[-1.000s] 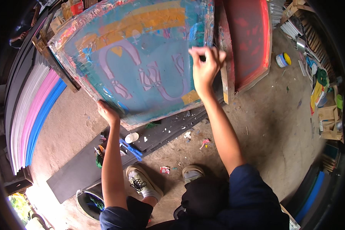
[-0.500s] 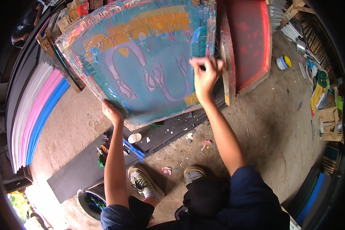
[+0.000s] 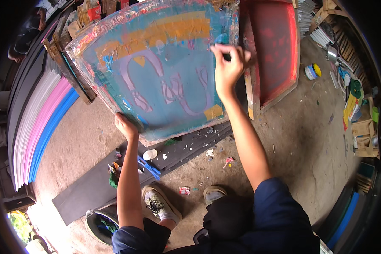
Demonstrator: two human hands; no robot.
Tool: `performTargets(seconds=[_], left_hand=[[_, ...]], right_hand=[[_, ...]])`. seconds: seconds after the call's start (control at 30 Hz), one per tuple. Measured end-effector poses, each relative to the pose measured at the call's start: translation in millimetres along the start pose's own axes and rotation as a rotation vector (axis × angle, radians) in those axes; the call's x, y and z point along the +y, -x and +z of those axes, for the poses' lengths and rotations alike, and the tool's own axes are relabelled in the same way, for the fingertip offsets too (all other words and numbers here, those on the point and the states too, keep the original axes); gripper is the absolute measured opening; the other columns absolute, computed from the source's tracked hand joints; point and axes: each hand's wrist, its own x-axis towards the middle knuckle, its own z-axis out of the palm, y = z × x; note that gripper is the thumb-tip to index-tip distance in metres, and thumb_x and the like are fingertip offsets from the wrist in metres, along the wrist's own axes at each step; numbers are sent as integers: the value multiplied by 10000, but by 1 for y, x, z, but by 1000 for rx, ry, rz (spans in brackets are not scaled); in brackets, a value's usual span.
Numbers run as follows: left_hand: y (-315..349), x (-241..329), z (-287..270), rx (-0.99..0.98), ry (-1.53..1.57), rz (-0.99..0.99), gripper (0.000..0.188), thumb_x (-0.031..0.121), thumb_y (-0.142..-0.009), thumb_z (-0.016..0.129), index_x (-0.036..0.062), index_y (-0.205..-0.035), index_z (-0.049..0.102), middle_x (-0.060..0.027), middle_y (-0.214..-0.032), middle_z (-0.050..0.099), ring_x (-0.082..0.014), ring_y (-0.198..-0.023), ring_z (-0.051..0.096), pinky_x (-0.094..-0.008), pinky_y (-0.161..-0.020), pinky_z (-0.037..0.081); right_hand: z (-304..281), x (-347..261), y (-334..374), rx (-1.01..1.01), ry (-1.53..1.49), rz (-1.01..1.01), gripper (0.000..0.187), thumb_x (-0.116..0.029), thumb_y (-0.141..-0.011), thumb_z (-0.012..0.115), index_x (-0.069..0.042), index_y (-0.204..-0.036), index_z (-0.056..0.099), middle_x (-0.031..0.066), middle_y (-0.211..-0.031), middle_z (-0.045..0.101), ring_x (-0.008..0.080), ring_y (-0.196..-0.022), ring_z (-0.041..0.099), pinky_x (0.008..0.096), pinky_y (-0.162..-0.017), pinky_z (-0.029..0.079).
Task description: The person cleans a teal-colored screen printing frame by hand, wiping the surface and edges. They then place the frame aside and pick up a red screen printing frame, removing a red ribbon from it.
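A large framed printing screen (image 3: 165,55) leans upright in front of me, its mesh teal with orange bands and pale lilac shapes, its rim wrapped in shiny tape. My left hand (image 3: 125,125) grips the screen's lower left edge. My right hand (image 3: 229,63) is up at the screen's right side, fingers pinched on something small and dark against the mesh near the taped rim; what it is I cannot tell.
A red screen (image 3: 273,46) leans just right of the teal one. A long dark board (image 3: 93,186) lies on the concrete floor with a white lid (image 3: 150,154), blue tool (image 3: 148,166) and scraps. Pink, white and blue sheets (image 3: 38,127) are stacked left. A paint tub (image 3: 312,70) and clutter sit right.
My right hand has moved up the screen's right side, back to about its earlier height. My left hand has slid a little down and right along the lower edge.
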Motion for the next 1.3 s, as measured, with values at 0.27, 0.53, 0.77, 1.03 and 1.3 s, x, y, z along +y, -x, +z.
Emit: performTargets(seconds=[0.27,0.53,0.77,1.03,1.3], left_hand=[[3,10,4,11,15,13,452,328,-940,255,-42,-712,380,-161,-635,399,-266,-581,363,-373,-566,328],[0,5,1,29,14,30,458,335,-939,265,-43,-708,382,-159,-636,406,-259,-583,360,-372,-563,327],[-1,4,0,21,6,-18,470,347,-939,254,-41,-709,385,-158,-633,408,-265,-583,365,-376,-564,327],[2,9,2,47,22,-38,454,331,-934,273,-46,-708,387,-155,-635,417,-244,-584,356,-372,-561,324],[2,11,3,83,3,-43,501,347,-934,275,-96,-757,428,-224,-693,466,-295,-631,402,-397,-621,356]], right_hand=[[-30,10,44,-167,53,56,159,-139,-633,738,-154,-676,586,-49,-678,518,192,-784,432,374,-731,306],[-34,6,54,-151,110,15,151,-129,-652,726,-159,-698,586,-38,-704,527,196,-774,439,352,-728,308],[-45,12,71,-215,133,30,139,-177,-654,729,-186,-709,602,-54,-688,513,174,-770,450,358,-718,288],[-56,18,103,-250,166,28,148,-156,-652,723,-194,-689,585,-46,-684,507,189,-791,466,371,-721,298],[-38,9,54,-207,60,-36,153,-110,-623,736,-176,-678,610,-61,-692,538,172,-806,422,331,-758,289]])
